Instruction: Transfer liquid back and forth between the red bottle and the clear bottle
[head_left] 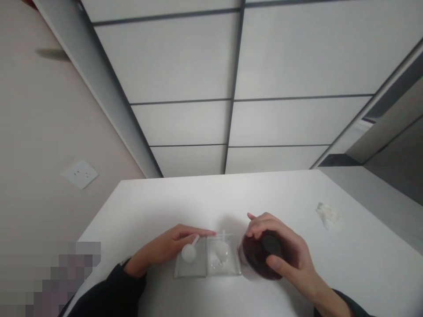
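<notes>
A clear tray [190, 271] with two square compartments lies on the white table. In its left compartment is a small white scoop [189, 253]; another white scoop [222, 251] lies in the right one, with some clear or whitish bits around it. My left hand [173, 243] rests at the tray's back left edge, its fingers stretched out along the rim. To the right of the tray, my right hand [287, 246] is wrapped round a dark red, round lid or container [257, 259] with a black knob, fingers behind and thumb in front.
A crumpled white tissue [328, 215] lies on the right part of the white table [211, 193]. White panelled doors [185, 61] stand behind the table. A wall socket [81, 174] is at the left.
</notes>
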`<action>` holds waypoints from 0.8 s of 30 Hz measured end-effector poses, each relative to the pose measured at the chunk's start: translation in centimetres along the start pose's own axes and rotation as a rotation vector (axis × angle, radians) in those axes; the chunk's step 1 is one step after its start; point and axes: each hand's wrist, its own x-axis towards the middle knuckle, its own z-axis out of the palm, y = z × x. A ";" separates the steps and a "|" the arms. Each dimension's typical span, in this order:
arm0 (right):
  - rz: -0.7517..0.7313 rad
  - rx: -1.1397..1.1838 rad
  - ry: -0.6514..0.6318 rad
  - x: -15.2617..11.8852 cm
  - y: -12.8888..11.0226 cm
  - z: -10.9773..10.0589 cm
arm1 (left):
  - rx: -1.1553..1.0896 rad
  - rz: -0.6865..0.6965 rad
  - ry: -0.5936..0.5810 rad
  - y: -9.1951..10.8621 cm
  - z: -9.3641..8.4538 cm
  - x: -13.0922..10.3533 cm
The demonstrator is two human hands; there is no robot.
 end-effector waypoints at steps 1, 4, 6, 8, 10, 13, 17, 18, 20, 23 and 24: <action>0.014 0.041 0.031 0.0 0.1 0.2 | 0.001 -0.002 0.009 0.0 0.1 0.0; 0.031 0.116 0.034 -0.2 0.3 0.4 | -0.002 0.001 0.025 -0.1 0.2 -0.1; 0.009 0.077 -0.021 -0.2 0.5 0.1 | -0.005 0.007 0.028 -0.2 0.2 -0.1; -0.022 0.018 -0.061 -0.3 0.6 -0.2 | -0.009 0.011 0.036 -0.3 0.2 -0.1; -0.057 -0.015 -0.078 -0.3 0.6 -0.3 | -0.017 0.019 0.045 -0.3 0.2 -0.1; -0.062 0.000 -0.004 -0.2 0.5 0.2 | -0.023 0.017 0.044 -0.1 0.2 -0.1; -0.043 0.009 0.073 -0.1 0.3 0.6 | -0.022 -0.001 0.033 0.0 0.2 0.0; -0.054 -0.003 0.054 -0.1 0.3 0.5 | -0.025 0.000 0.033 0.0 0.2 0.0; -0.078 -0.040 0.023 -0.2 0.1 0.2 | -0.027 0.002 0.031 -0.1 0.2 0.1; -0.099 -0.081 0.032 -0.3 -0.2 -0.1 | -0.023 0.005 0.025 -0.2 0.2 0.1; -0.099 -0.077 0.062 -0.3 -0.2 -0.1 | -0.022 0.007 0.020 -0.2 0.2 0.1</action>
